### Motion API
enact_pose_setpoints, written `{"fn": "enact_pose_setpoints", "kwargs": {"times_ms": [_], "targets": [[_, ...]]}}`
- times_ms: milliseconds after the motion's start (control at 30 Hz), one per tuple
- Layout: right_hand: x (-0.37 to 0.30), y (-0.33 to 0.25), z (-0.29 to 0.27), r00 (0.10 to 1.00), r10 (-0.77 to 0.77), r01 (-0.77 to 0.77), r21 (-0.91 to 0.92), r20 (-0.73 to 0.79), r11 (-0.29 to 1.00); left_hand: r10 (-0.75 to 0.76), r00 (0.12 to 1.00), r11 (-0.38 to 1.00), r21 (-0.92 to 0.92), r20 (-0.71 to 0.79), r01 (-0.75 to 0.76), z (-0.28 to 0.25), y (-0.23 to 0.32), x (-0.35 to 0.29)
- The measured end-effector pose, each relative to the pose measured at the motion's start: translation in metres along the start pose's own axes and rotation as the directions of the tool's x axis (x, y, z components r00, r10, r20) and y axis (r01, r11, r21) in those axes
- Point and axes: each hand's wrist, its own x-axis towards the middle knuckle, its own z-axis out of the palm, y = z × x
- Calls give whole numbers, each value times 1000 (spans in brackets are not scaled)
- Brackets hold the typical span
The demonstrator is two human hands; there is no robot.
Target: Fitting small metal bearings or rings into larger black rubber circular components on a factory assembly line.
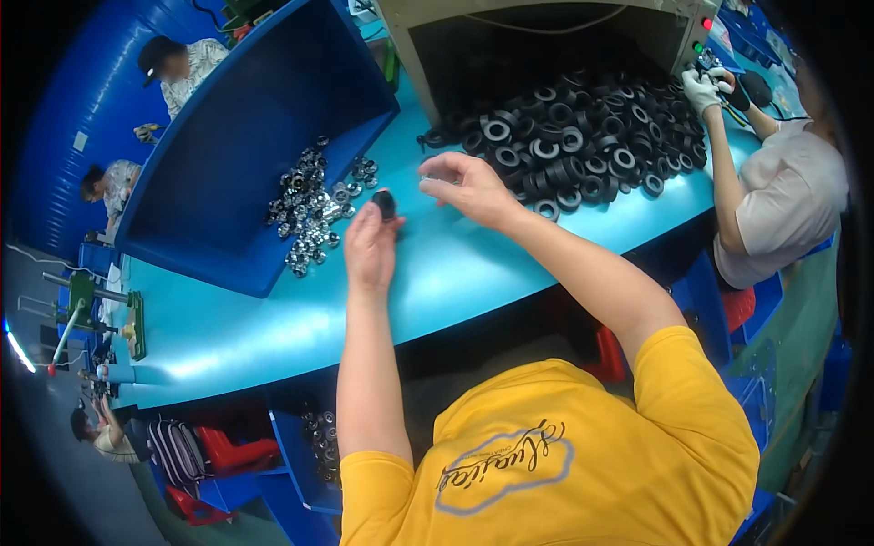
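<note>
One black part [384,204], held high.
Left hand [370,247] pinches it (right hand [475,191] curled, contents I cannot tell); a slack pinch could drop it among the metal pieces [309,200].

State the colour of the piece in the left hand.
The piece is black; the head view shows it.

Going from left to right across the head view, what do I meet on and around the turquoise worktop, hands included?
Green lever press → heap of shiny metal parts → left hand, holding a small black part → right hand → pile of black rings → co-worker's gloved hand.
</note>
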Motion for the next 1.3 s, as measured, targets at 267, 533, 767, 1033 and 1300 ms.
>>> {"fn": "enact_pose_setpoints", "kwargs": {"times_ms": [267,533,767,1033,1300], "targets": [[25,-3,5,985,-167,174,-173,52,970,-148,985,964,-211,85,163,12,-5,18],[22,13,18,952,-304,300,-280,33,912,-136,978,977,-144,159,159,14,-3,20],[38,36,4,868,-432,349,-318,-245,882,-127,984,986,-94,121,139,-10,-16,33],[23,18,18,906,-415,367,-327,-88,871,-56,984,989,-123,169,77,4,-12,24],[24,19,25,927,-374,352,-277,-30,894,-87,989,991,-89,120,98,9,-1,15]]}}
